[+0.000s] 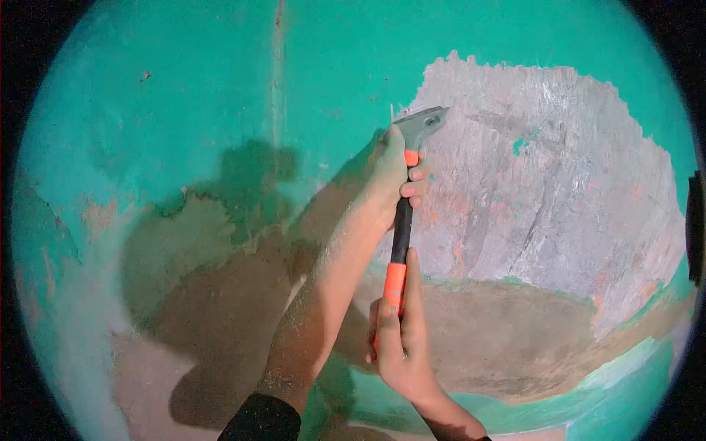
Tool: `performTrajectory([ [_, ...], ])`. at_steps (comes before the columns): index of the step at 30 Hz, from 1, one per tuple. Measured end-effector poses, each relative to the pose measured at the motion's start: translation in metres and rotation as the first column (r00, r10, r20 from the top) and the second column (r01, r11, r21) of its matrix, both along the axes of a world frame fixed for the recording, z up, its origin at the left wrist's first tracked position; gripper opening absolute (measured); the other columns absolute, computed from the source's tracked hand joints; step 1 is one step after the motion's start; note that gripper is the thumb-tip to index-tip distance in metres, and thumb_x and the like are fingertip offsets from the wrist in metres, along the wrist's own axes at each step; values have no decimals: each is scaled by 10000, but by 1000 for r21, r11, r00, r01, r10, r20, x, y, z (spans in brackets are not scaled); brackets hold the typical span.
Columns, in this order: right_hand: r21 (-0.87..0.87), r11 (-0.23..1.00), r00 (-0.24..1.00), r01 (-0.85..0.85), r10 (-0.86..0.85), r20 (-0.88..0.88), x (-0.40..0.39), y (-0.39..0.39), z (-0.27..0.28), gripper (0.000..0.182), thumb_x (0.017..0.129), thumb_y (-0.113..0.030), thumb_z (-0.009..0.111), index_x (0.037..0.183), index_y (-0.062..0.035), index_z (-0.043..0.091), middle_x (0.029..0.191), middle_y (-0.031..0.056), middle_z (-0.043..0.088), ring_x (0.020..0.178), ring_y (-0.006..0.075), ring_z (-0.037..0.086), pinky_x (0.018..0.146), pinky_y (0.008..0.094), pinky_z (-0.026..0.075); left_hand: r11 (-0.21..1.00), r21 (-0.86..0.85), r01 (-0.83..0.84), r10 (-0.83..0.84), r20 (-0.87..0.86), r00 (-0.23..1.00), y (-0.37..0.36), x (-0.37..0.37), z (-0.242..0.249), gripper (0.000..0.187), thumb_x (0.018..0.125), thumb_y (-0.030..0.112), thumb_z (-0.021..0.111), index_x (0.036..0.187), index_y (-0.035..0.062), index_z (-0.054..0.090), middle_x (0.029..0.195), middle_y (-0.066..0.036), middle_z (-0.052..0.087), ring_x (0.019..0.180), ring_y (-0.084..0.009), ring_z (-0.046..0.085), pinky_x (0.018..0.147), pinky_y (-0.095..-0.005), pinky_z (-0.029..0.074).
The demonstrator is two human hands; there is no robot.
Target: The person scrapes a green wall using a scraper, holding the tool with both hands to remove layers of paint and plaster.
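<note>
A long-handled paint scraper point(402, 231) with a black and orange handle slants upward across the middle of the head view. Its grey metal head point(425, 123) lies over the left edge of a bare, pale grey patch point(566, 184) in the green painted wall point(353, 51). Just below that head, my left hand point(391, 173) is wrapped round the handle, its thumb up against the metal. Lower down, my right hand point(402, 353) grips the orange end, one finger stretched along the shaft.
Beneath the bare patch runs a brownish area point(507, 334) of the wall, with green below it. Shadows of my head and arms fall on the left side. A vertical ridge point(277, 73) marks the upper wall. Worn paint point(99, 214) shows at far left.
</note>
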State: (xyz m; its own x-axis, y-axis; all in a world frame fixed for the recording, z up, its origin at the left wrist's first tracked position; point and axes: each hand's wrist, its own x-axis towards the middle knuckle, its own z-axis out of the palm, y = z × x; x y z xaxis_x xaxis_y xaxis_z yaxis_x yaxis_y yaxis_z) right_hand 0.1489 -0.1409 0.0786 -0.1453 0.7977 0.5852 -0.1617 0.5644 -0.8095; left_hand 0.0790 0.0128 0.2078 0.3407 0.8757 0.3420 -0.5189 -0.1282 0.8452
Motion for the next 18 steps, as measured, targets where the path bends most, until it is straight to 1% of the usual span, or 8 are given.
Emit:
performTrajectory([
  [4, -18, 998, 998, -53, 52, -39, 4, 4, 29, 627, 1037, -136, 315, 1556, -92, -33, 744, 7, 413, 468, 63, 399, 425, 218, 399, 996, 91, -13, 9, 49, 999, 14, 3, 33, 553, 994, 625, 269, 906, 113, 461, 602, 50, 402, 405, -68, 307, 416, -268, 313],
  [5, -28, 997, 996, -67, 65, -60, 4, 7, 32, 627, 1038, -140, 317, 1557, -98, -34, 745, 8, 414, 465, 63, 398, 424, 217, 399, 997, 71, -42, 38, 59, 998, 13, 4, 39, 552, 995, 621, 271, 917, 106, 454, 602, 37, 411, 406, -69, 314, 417, -272, 321],
  [8, -51, 997, 994, -64, 59, -94, 0, -4, 13, 629, 1039, -144, 324, 1558, -111, -29, 733, 7, 407, 463, 64, 396, 423, 215, 397, 998, 0, -56, 56, -11, 998, 5, 7, 13, 535, 1007, 596, 267, 934, 99, 450, 606, 32, 414, 418, -66, 329, 416, -267, 328],
  [10, -73, 996, 995, -46, 40, -92, -2, -12, 8, 630, 1040, -147, 329, 1559, -114, -26, 726, 5, 401, 462, 63, 394, 420, 214, 395, 1000, 8, -19, 19, -31, 999, 4, 5, 3, 534, 1007, 595, 270, 935, 98, 451, 608, 31, 417, 429, -65, 342, 416, -263, 329],
  [12, -102, 995, 996, -25, 16, -90, -4, -15, 22, 630, 1041, -150, 333, 1559, -113, -25, 724, 3, 396, 458, 62, 391, 414, 213, 391, 1000, 20, 19, -19, -8, 1000, 7, 2, 11, 537, 1005, 598, 275, 930, 97, 453, 610, 31, 418, 433, -67, 347, 416, -259, 330],
  [14, -37, 997, 991, -68, 64, -120, -9, -8, 35, 632, 1040, -148, 331, 1559, -116, -28, 735, 8, 401, 458, 62, 394, 412, 213, 390, 998, 7, 58, -58, 65, 996, 16, 0, 30, 543, 1002, 603, 281, 917, 97, 457, 612, 33, 417, 430, -71, 346, 415, -256, 331],
  [15, -1, 996, 987, -88, 87, -133, -10, -5, 39, 633, 1040, -147, 330, 1559, -117, -30, 740, 11, 403, 458, 62, 395, 411, 213, 390, 999, 41, 36, -38, 60, 997, 15, -1, 34, 556, 994, 620, 287, 906, 99, 460, 613, 33, 415, 433, -70, 343, 422, -254, 330],
  [18, -33, 998, 996, -49, 46, -81, -7, -3, 12, 632, 1040, -157, 339, 1560, -118, -17, 759, 16, 407, 465, 63, 400, 418, 212, 392, 997, 23, -78, 79, -39, 996, 0, 0, 13, 545, 1000, 608, 280, 914, 100, 456, 615, 38, 409, 437, -63, 339, 433, -249, 328],
])
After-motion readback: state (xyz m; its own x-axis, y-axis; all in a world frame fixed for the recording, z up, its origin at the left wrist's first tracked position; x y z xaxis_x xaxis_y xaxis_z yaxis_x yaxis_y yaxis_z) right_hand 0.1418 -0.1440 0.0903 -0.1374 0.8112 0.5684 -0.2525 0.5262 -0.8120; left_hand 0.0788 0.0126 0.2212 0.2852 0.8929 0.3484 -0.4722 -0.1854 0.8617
